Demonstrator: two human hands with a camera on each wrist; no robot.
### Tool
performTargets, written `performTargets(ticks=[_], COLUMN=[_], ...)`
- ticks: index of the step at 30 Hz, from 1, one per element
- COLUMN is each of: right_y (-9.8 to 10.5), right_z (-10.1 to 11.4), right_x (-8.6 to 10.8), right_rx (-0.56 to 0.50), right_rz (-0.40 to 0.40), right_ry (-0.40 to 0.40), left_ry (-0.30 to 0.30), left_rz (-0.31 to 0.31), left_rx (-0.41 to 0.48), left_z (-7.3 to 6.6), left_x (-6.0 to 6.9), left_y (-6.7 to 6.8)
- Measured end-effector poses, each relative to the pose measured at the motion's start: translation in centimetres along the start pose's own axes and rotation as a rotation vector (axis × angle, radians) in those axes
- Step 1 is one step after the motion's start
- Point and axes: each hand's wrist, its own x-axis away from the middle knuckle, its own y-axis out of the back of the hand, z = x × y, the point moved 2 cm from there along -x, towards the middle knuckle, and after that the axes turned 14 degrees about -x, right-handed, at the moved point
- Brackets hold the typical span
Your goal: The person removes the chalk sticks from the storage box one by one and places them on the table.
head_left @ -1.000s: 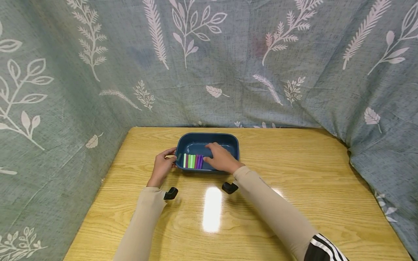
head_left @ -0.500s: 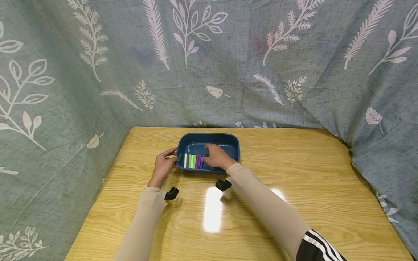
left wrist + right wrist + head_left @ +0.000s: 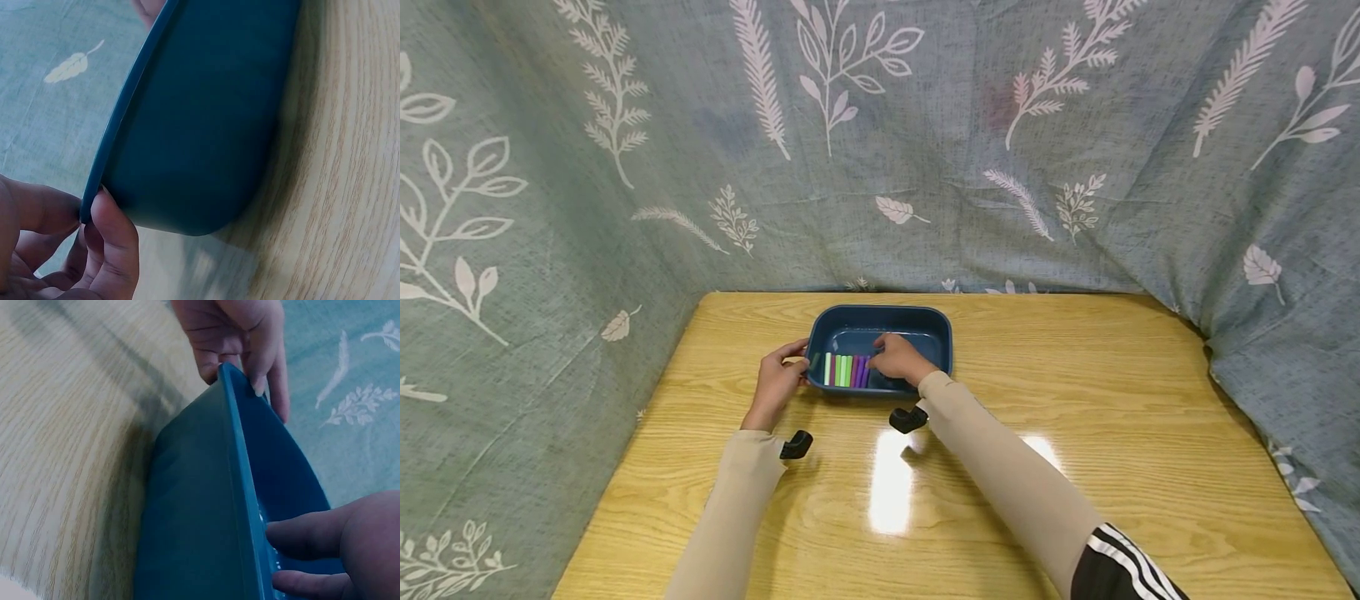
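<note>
Beige sleeves (image 3: 724, 508) and black wrist pieces (image 3: 797, 445) are worn, with white-striped black cloth (image 3: 1118, 571) on the right.

A dark blue tray (image 3: 883, 317) sits at the left hand (image 3: 780, 383) and under the right hand (image 3: 902, 358). Between the hands, a row of sticks (image 3: 846, 371) runs whitish green, maroon, bright green, then purple nearest the right. Below both hands, yellow-brown woodgrain table (image 3: 1037, 358); beyond them, grey-blue cloth (image 3: 940, 117) printed with white leaves.
</note>
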Motion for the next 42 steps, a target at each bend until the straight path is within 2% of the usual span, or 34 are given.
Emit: performTargets(ticks=[7, 12, 17, 22, 27, 32, 38, 42], right_y=[-0.1, -0.3, -0.7, -1.0, -1.1, -1.2, -1.3, -1.4], right_z=[-0.4, -0.4, -0.3, -0.4, -0.4, -0.4, -0.2, -0.2], right_x=[-0.5, -0.6, -0.8, -1.0, -0.9, -0.6, -0.6, -0.7], right_rx=[-0.178, -0.250, -0.229, -0.149, -0.111, -0.199, -0.209, -0.247], right_rz=[0.058, 0.082, 0.060, 0.040, -0.004, -0.076, -0.175, -0.201], right_ry=[-0.058, -0.096, -0.084, -0.077, -0.060, -0.021, -0.003, 0.015], left_ry=[0.006, 0.012, 0.015, 0.015, 0.011, 0.006, 0.004, 0.018], left_rz=[0.002, -0.002, 0.000, 0.001, 0.001, 0.002, 0.000, -0.003], left_rx=[-0.008, -0.010, -0.012, -0.008, 0.000, 0.000, 0.007, 0.001], left_z=[0.0, -0.1, -0.1, -0.1, -0.1, -0.2, -0.2, -0.1], left_x=[0.0, 0.1, 0.2, 0.2, 0.2, 0.2, 0.2, 0.1], left_y=[0.0, -0.1, -0.1, 0.0, 0.0, -0.1, -0.1, -0.2])
